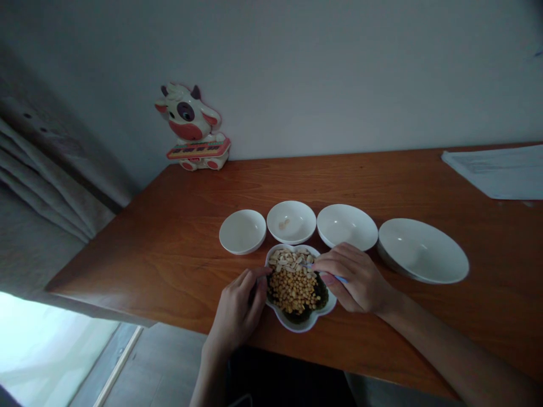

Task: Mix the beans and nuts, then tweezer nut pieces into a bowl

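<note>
Both forearms reach forward, converging. The left hand [238, 308] lies palm down, fingers loosely curled; the right hand [355, 278] is bent at the wrist, fingertips pinched together.

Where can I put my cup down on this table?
Bare wood lies left of the smallest white bowl, toward the cow toy, and behind the bowl row up to the wall. It is crowded around the flower-shaped dish, where the left hand and right hand work.
</note>
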Demonstrator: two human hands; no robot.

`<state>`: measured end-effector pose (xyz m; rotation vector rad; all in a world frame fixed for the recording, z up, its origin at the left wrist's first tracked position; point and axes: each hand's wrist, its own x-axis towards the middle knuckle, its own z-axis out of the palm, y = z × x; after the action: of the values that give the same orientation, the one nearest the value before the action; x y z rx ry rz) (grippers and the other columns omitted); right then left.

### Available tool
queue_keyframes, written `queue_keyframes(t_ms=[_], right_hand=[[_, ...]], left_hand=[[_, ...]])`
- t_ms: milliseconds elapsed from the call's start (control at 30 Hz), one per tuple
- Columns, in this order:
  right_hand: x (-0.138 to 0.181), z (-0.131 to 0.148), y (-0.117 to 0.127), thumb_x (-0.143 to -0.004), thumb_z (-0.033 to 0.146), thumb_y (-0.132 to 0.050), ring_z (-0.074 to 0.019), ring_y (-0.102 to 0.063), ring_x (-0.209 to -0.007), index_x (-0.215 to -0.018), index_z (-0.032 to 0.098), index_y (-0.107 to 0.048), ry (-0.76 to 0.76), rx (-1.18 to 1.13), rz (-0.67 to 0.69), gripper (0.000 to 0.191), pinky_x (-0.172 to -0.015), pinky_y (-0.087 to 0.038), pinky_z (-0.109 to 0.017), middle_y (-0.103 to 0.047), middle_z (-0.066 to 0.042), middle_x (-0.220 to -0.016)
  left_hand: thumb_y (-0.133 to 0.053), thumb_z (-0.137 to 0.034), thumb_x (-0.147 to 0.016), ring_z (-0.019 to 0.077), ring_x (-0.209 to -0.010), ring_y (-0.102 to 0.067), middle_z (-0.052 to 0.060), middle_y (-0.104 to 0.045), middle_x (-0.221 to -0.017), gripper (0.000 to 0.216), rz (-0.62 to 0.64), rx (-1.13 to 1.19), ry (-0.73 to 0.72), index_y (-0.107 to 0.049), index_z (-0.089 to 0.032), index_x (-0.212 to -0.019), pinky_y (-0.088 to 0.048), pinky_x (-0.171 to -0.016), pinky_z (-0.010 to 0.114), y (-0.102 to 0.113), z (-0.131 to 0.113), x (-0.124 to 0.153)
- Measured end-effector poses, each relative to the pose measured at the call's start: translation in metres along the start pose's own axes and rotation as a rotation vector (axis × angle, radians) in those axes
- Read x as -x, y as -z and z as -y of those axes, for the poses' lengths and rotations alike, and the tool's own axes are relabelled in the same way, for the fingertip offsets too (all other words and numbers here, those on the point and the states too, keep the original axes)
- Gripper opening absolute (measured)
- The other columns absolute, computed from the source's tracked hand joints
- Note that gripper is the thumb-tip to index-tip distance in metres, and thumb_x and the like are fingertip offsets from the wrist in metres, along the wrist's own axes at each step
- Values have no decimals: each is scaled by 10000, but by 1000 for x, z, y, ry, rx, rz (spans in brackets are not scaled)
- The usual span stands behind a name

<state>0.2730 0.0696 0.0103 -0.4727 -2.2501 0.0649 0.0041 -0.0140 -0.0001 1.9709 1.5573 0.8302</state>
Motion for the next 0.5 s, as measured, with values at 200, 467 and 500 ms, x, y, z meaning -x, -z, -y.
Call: queue_keyframes(t_ms=[200,467,500], right_hand=[[-3,1,1,-955,138,-528,-169,-572,-763,-1073,164,-598,23,16,29,139,-718,-441,-334,-720,-51,-908],[-5,2,2,-967,140,-509,-157,-545,-699,-1054,181,-595,21,21,43,129,-688,-433,-322,-693,-21,-811],[-6,2,2,-967,139,-503,-158,-548,-699,-1064,184,-595,24,22,45,141,-683,-432,-322,-695,-21,-812]], left_hand=[[-424,-293,-1079,195,-944,-708,76,-714,-1066,274,5,-8,-2,-621,-230,-1258,-532,-832,298,0,-1,-1],[-430,-288,-1075,195,-916,-708,70,-715,-1043,282,-2,-8,4,-623,-232,-1272,-533,-812,292,0,-1,1],[-433,-286,-1074,192,-913,-708,68,-715,-1041,284,-3,-7,3,-621,-234,-1280,-533,-809,290,0,-1,0]])
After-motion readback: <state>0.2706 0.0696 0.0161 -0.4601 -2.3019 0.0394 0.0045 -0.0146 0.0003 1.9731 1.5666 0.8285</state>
